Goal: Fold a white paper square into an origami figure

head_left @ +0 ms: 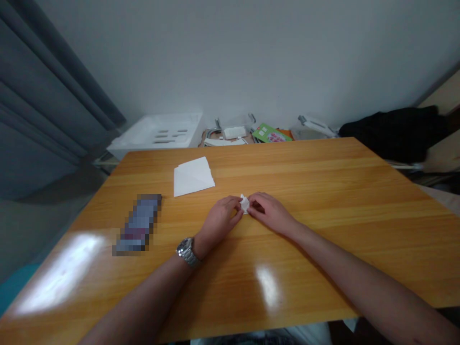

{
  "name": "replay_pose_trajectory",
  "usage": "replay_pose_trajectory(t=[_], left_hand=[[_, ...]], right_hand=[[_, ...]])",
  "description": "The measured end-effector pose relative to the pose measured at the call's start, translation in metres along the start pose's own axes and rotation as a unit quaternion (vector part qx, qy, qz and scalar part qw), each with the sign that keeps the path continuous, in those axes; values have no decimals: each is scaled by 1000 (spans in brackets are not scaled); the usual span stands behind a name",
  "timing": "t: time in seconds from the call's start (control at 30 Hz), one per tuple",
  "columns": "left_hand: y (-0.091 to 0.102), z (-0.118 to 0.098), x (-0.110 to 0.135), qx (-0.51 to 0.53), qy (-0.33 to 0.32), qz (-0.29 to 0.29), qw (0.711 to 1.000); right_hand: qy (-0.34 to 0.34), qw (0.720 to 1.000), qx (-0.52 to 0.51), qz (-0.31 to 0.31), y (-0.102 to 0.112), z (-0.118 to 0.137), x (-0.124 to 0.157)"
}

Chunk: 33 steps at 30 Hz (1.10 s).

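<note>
A small piece of crumpled or folded white paper (245, 204) is pinched between both hands, just above or on the wooden table. My left hand (223, 214), with a metal watch (188, 250) on its wrist, grips the paper's left side with thumb and fingers closed. On its right side, my right hand (270, 211) grips it the same way. Flat on the table behind my left hand lie white paper sheets (194, 177) with uneven edges. The fingers partly cover the small paper, so its exact folds cannot be made out.
To the left on the wooden table (323, 191) lies a pixelated phone-like object (139, 225). Beyond the far edge are a white slotted tray (161, 129), a green booklet (270, 133) and a dark cloth (391, 132). A grey curtain (46, 86) hangs at left.
</note>
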State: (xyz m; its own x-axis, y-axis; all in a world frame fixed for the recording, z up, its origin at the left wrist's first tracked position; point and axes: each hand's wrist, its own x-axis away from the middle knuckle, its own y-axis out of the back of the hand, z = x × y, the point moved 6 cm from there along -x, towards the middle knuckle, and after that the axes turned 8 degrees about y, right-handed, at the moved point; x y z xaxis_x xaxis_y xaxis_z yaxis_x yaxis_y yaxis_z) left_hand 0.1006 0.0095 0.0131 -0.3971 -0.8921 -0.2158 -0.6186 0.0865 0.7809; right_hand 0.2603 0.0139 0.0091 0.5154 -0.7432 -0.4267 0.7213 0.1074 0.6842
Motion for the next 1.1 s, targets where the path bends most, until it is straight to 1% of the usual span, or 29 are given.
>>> replay_pose_trajectory(t=[0.1,0.17,0.23,0.3,0.4,0.5,0.67,0.77,0.9,1.1], left_hand=[[2,3,0,11,31,-6,999],[2,3,1,18,35,-8,999],[2,3,1,24,23,-16,999],[4,3,2,26,13,-40,999],[7,5,2,15,18,-69,997],[6,7,2,-2,25,-65,998],[9,6,2,0,29,-70,997],[10,7,2,0,36,-78,996],[10,10,2,-8,46,-88,995],[10,10,2,-25,51,-88,994]], right_hand=[[-34,999,-3,-12,0,-6,2],[-39,999,1,-14,0,-7,2],[-24,1000,8,-14,0,-6,2],[-5,1000,17,-14,1,-3,1],[26,999,31,-1,1,1,0],[46,998,36,11,0,5,0],[38,999,26,-2,4,7,1],[69,997,32,-4,6,13,1],[92,994,64,12,4,17,2],[92,989,111,32,2,14,4]])
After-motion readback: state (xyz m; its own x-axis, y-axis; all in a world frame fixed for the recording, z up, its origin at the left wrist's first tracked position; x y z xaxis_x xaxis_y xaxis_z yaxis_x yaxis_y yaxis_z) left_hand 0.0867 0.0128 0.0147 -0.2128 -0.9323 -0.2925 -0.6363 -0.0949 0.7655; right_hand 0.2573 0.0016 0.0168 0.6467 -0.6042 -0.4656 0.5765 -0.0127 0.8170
